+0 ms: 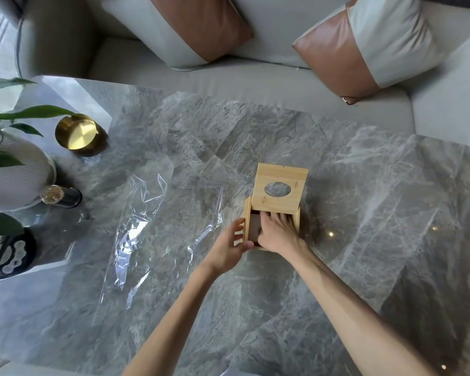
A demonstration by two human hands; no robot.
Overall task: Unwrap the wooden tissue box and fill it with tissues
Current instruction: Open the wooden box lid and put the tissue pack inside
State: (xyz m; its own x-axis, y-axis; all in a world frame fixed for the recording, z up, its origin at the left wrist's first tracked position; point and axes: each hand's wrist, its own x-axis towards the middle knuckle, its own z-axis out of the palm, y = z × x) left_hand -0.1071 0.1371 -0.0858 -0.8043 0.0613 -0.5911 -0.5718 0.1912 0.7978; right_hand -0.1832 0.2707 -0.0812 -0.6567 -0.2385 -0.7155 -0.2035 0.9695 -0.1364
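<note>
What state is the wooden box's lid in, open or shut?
Open: the lid leaves the box partly uncovered, and the right hand reaches in.

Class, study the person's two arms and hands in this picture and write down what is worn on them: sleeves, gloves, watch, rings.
Nothing worn shows. The left hand and right hand are ungloved, with no ring, watch or bracelet visible. Both forearms are bare to the frame's lower edge; no sleeve comes into view.
</note>
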